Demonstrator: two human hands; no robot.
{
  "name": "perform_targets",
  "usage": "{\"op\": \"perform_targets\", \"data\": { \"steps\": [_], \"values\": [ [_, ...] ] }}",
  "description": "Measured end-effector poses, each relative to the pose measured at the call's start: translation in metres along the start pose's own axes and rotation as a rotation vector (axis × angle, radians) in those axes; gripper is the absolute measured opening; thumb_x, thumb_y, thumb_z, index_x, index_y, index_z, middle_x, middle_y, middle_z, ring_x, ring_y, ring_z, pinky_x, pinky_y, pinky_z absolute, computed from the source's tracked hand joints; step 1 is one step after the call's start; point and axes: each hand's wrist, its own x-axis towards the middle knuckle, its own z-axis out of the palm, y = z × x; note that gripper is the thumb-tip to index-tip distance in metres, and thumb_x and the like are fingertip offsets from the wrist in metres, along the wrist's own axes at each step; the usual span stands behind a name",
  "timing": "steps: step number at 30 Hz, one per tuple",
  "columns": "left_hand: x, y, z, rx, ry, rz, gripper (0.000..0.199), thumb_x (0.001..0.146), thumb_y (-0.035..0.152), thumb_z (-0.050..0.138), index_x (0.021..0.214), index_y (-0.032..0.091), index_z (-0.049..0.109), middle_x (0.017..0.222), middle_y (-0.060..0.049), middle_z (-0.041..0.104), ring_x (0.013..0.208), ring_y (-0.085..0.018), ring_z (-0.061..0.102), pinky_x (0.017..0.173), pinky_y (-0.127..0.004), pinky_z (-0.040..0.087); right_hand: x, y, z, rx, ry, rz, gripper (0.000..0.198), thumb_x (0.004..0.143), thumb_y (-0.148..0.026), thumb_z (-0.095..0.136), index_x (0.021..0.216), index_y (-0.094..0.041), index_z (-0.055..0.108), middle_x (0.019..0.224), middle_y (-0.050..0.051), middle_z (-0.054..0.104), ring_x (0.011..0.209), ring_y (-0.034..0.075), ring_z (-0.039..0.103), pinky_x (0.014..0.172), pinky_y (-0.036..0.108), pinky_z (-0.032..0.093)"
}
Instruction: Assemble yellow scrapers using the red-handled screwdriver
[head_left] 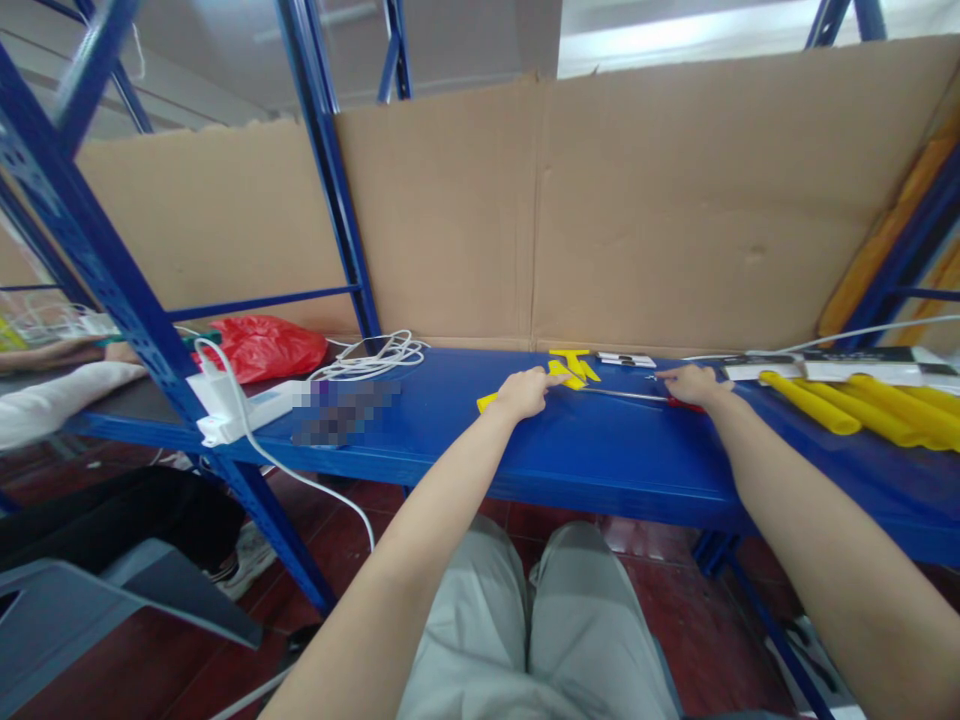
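Observation:
My left hand (pixel 525 394) is closed around a yellow tube-like handle (pixel 487 402), whose end sticks out to the left. A flat yellow piece (pixel 568 375) shows just past its fingertips; whether it joins the handle is hidden. Other yellow pieces (pixel 574 356) lie behind it. Over to the right, my right hand (pixel 686 384) reaches down to the tabletop with its fingertips together at a tiny metallic bit (pixel 651 377), too small to name. A screwdriver (pixel 626 394) lies below that hand, its shaft toward the left hand and its red handle partly covered.
Several yellow tubes (pixel 862 405) lie at right on the blue shelf (pixel 465 440), before black-and-white boxes (pixel 862 360). A small white packet (pixel 626 360) sits behind. At left are a white power strip (pixel 262 405), coiled cable (pixel 390 355), red bag (pixel 262 347) and a co-worker's arm (pixel 67 395).

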Motion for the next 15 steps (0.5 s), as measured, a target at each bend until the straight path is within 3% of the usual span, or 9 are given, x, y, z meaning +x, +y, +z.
{"op": "perform_targets", "data": {
  "steps": [4, 15],
  "values": [
    [0.0004, -0.0008, 0.0012, -0.023, 0.006, 0.005, 0.052, 0.093, 0.017, 0.043, 0.142, 0.032, 0.047, 0.116, -0.008, 0.061, 0.103, -0.024, 0.063, 0.089, -0.034, 0.048, 0.0004, -0.0023, -0.0014, -0.025, -0.087, 0.117, 0.036, 0.075, -0.030, 0.058, 0.105, -0.037, 0.075, 0.126, 0.011, 0.061, 0.123, 0.043, 0.045, 0.095, 0.072, 0.033],
    [-0.0005, -0.0007, 0.0021, -0.040, 0.024, 0.020, 0.052, 0.092, 0.016, 0.043, 0.141, 0.033, 0.047, 0.118, -0.007, 0.061, 0.105, -0.023, 0.062, 0.090, -0.033, 0.048, 0.0056, -0.0015, -0.0033, -0.085, -0.159, 0.081, 0.048, 0.070, -0.026, 0.057, 0.115, -0.039, 0.070, 0.128, 0.009, 0.062, 0.123, 0.042, 0.047, 0.095, 0.071, 0.035]
  ]
}}
